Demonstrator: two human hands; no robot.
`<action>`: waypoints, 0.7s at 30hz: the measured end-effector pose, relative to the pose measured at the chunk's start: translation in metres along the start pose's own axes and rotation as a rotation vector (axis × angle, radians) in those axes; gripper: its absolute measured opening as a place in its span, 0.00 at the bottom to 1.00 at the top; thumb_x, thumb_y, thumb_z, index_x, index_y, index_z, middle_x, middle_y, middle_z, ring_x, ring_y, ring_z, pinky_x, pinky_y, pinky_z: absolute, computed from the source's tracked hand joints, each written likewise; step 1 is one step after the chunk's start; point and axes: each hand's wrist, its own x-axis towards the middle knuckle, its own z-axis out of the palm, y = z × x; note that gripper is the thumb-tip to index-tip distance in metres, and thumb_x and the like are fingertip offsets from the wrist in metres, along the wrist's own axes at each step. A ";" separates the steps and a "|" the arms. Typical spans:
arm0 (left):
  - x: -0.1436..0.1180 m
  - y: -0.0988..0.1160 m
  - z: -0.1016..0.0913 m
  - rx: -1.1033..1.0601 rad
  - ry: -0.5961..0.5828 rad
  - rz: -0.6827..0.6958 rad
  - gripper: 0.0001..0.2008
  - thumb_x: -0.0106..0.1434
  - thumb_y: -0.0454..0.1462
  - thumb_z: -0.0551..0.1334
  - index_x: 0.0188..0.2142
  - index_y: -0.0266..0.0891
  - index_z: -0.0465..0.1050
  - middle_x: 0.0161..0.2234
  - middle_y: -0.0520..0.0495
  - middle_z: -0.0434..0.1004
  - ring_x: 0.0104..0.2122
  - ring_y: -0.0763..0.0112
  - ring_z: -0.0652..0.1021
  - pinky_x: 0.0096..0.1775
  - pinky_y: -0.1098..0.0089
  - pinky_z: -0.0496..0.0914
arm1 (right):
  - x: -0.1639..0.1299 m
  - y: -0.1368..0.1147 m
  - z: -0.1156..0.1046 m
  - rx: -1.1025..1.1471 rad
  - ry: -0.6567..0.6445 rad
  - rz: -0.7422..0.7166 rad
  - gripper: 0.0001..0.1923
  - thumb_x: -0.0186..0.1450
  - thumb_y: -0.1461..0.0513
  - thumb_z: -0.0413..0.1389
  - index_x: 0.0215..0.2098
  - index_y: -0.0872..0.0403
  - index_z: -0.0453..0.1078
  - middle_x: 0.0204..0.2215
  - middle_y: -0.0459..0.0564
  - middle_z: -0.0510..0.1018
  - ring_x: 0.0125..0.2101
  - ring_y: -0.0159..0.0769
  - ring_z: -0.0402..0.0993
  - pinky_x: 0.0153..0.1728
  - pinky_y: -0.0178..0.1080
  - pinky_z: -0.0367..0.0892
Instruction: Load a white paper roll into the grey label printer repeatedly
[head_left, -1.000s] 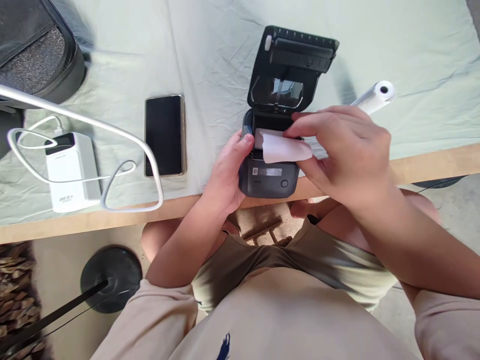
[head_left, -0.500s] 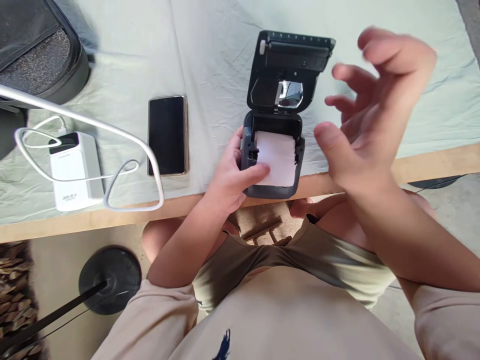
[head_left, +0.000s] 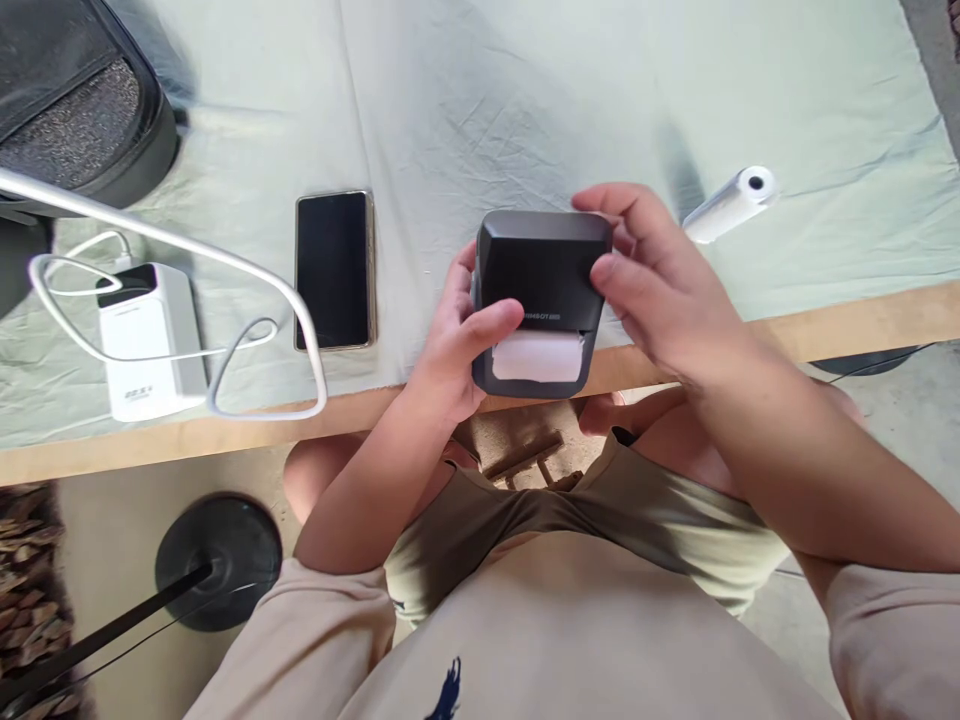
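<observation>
A small dark portable printer (head_left: pixel 546 270) is held over the table's front edge, its lid folded down. White paper (head_left: pixel 538 357) shows in the gap below the lid. My left hand (head_left: pixel 461 340) is closed around the printer's left side, with the thumb over its front. At the upper right corner, my right hand (head_left: pixel 660 280) has its thumb against the lid's edge and its fingers behind. A white paper roll (head_left: pixel 727 205) with a dark core lies just beyond my right hand. The inside of the printer is hidden.
Left of the printer lies a dark-screened phone (head_left: pixel 334 270). A white power bank (head_left: pixel 150 345) with a looped white cable (head_left: pixel 311 350) is further left. A black case (head_left: pixel 127 150) occupies the back left. The wooden table edge (head_left: pixel 360 412) runs in front of me.
The printer's lid has swung from raised to down, covering most of the paper. My right hand moved left and down onto the printer, and the paper roll came into view.
</observation>
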 end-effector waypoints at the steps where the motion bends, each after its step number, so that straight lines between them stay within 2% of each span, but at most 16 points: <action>1: -0.001 0.001 0.000 0.008 -0.020 -0.001 0.36 0.58 0.48 0.81 0.61 0.46 0.70 0.49 0.45 0.86 0.49 0.49 0.87 0.44 0.59 0.81 | -0.003 -0.002 0.002 -0.011 -0.070 0.012 0.35 0.63 0.40 0.70 0.62 0.42 0.70 0.51 0.47 0.81 0.47 0.41 0.82 0.47 0.44 0.83; 4: -0.003 0.002 -0.001 0.051 -0.077 -0.026 0.29 0.59 0.49 0.80 0.56 0.45 0.77 0.47 0.44 0.87 0.47 0.49 0.87 0.39 0.61 0.80 | -0.010 -0.010 0.008 -0.046 -0.168 0.032 0.40 0.61 0.44 0.73 0.66 0.42 0.65 0.52 0.47 0.80 0.46 0.42 0.82 0.40 0.42 0.84; 9: -0.006 0.005 0.003 0.052 -0.034 -0.047 0.25 0.59 0.48 0.80 0.53 0.46 0.81 0.48 0.45 0.89 0.62 0.41 0.82 0.54 0.54 0.82 | -0.010 -0.015 0.008 -0.096 -0.172 0.031 0.36 0.64 0.50 0.72 0.65 0.41 0.62 0.52 0.48 0.79 0.46 0.41 0.82 0.39 0.40 0.84; 12: -0.005 0.005 0.011 -0.009 0.003 -0.055 0.17 0.66 0.50 0.74 0.49 0.44 0.83 0.48 0.44 0.89 0.66 0.42 0.79 0.57 0.56 0.82 | -0.007 -0.011 0.004 -0.151 -0.147 0.037 0.34 0.67 0.47 0.69 0.66 0.41 0.62 0.52 0.48 0.80 0.45 0.41 0.82 0.41 0.42 0.84; 14: -0.003 0.004 0.016 -0.066 0.095 -0.066 0.14 0.74 0.48 0.67 0.46 0.42 0.83 0.47 0.44 0.89 0.64 0.46 0.81 0.57 0.59 0.82 | -0.007 -0.010 0.001 -0.198 -0.105 0.030 0.31 0.70 0.45 0.65 0.66 0.40 0.63 0.56 0.49 0.80 0.50 0.43 0.83 0.47 0.46 0.85; 17: 0.001 0.003 0.019 -0.085 0.221 -0.060 0.17 0.82 0.45 0.58 0.45 0.39 0.83 0.44 0.45 0.89 0.54 0.55 0.87 0.54 0.62 0.82 | -0.008 -0.012 -0.003 -0.266 -0.024 -0.079 0.27 0.71 0.49 0.63 0.66 0.38 0.64 0.68 0.49 0.75 0.66 0.48 0.76 0.65 0.52 0.78; 19: 0.003 0.003 0.019 -0.074 0.235 -0.048 0.23 0.85 0.45 0.52 0.43 0.38 0.82 0.39 0.47 0.88 0.46 0.60 0.88 0.53 0.62 0.82 | -0.009 -0.015 -0.005 -0.310 -0.075 -0.181 0.29 0.70 0.54 0.64 0.67 0.39 0.64 0.72 0.49 0.72 0.72 0.49 0.70 0.73 0.54 0.70; 21: 0.005 0.004 0.018 -0.078 0.235 -0.053 0.25 0.85 0.44 0.50 0.40 0.39 0.82 0.35 0.49 0.87 0.45 0.62 0.88 0.54 0.62 0.82 | -0.010 -0.017 -0.007 -0.373 -0.164 -0.256 0.34 0.67 0.57 0.65 0.69 0.42 0.63 0.72 0.51 0.71 0.72 0.51 0.71 0.74 0.55 0.69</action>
